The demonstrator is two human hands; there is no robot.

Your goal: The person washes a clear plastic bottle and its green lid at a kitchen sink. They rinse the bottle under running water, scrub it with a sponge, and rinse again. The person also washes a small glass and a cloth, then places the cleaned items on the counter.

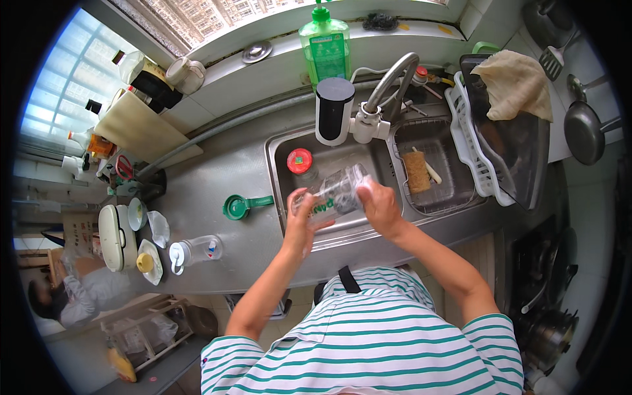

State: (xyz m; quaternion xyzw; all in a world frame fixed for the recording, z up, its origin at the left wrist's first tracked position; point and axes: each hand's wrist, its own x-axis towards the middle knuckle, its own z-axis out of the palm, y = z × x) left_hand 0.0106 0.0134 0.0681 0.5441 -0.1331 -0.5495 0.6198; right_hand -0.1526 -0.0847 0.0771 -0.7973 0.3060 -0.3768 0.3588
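Note:
Held over the sink (pixel 328 148) is a clear plastic bottle (pixel 328 195) with green print, tilted and without a lid on it. My left hand (pixel 301 219) grips its left end, while my right hand (pixel 382 205) grasps the right end; details there are blurred. Below the bottle, a glass jar with a red lid (pixel 300 161) stands in the basin. On the steel counter left of the sink lies a green bottle lid with a strap (pixel 238 207). Farther left, another clear bottle with a white cap (pixel 200 251) lies on its side.
A faucet with a black-and-white filter (pixel 335 111) overhangs the basin. The smaller basin's wire basket (pixel 444 163) holds a brown scrubber (pixel 417 172). A white rack (pixel 474 143) stands right. Green soap bottle (pixel 325 54) stands behind. Another person (pixel 94 291) is at far left.

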